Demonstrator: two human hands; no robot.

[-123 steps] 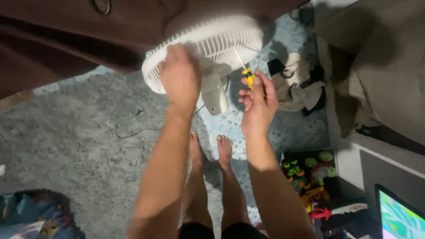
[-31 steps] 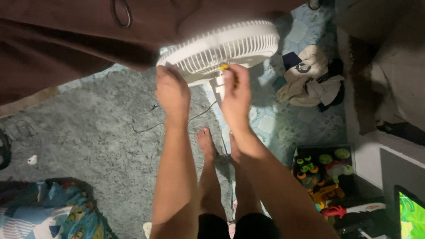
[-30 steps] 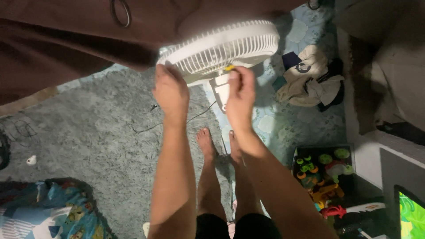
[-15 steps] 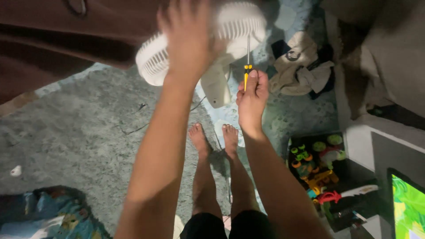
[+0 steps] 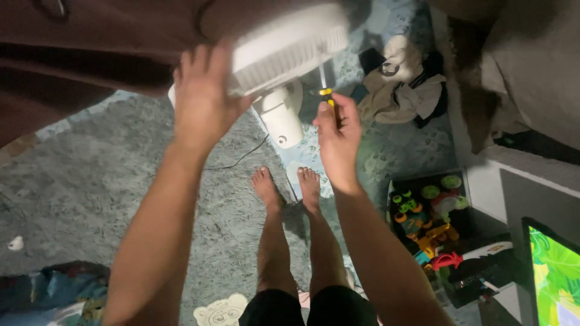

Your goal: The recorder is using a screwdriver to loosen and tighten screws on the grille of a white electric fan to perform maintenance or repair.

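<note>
Your left hand (image 5: 202, 99) lies flat w/ fingers spread on the white fan (image 5: 290, 51) grille, up front above the rug. Right hand (image 5: 338, 130) fingers clenched round a yellow-black screwdriver (image 5: 326, 93), tip twd the fan's back.

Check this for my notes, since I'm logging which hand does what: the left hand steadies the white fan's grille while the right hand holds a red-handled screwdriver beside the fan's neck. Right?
Not quite. The screwdriver in the right hand has a yellow and black handle, not red. The rest stands: the left hand rests on the white fan at its grille, as the head view shows.
</note>
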